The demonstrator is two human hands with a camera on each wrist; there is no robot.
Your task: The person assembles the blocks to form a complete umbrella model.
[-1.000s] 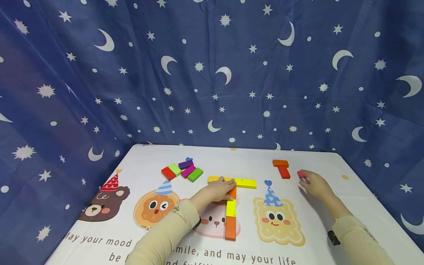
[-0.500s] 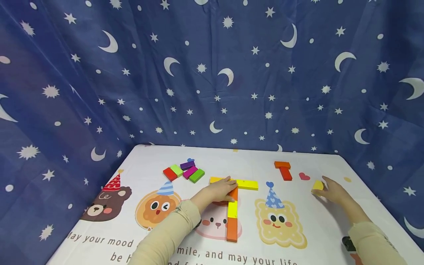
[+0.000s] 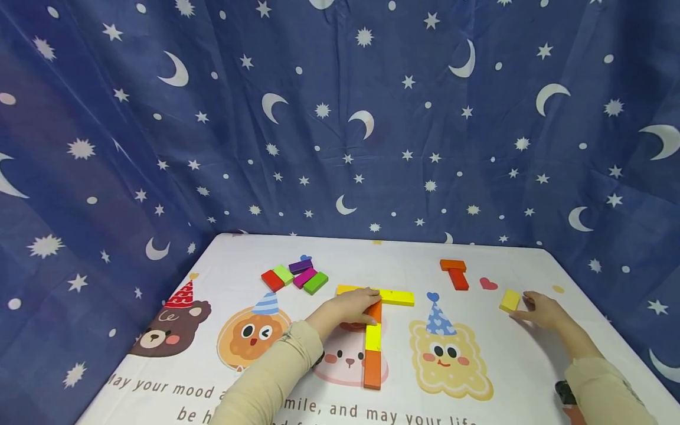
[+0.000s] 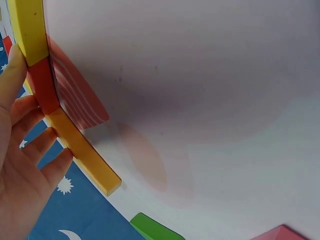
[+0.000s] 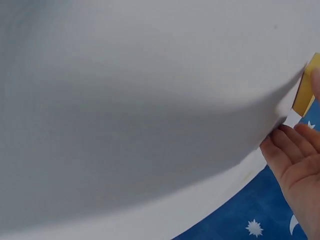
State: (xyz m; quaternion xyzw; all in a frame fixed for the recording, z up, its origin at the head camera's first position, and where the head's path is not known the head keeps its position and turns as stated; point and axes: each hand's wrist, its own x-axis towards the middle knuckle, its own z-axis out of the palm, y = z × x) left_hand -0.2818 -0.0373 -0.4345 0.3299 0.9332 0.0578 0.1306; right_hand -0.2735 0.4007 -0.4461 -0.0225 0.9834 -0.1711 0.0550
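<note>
In the head view, wooden blocks form a T-shaped layout on the printed cloth. Its top bar joins an amber block (image 4: pixel 82 145) and a bright yellow block (image 3: pixel 397 298). Down its stem run a red-orange block (image 4: pixel 44 86), a yellow block (image 3: pixel 373 337) and an orange block (image 3: pixel 372 370). My left hand (image 3: pixel 353 305) rests at the junction, straight fingers against the amber block's far side and thumb near the stem. At the right, a single yellow block (image 3: pixel 510 300) lies on the cloth. Just right of it is my right hand (image 3: pixel 543 311), fingers loosely bent and holding nothing.
Left of the layout lies a loose group with a red block (image 3: pixel 273 280), a green block (image 3: pixel 316 283) and a purple block (image 3: pixel 300 267). Behind on the right, an orange block (image 3: pixel 453 265) touches a red block (image 3: pixel 458 280). A blue starry curtain (image 3: pixel 340 147) stands behind.
My right hand moved right and nearer with the yellow block, leaving the printed heart uncovered. It has since let the block go and drawn slightly away. The left hand has stayed put.
</note>
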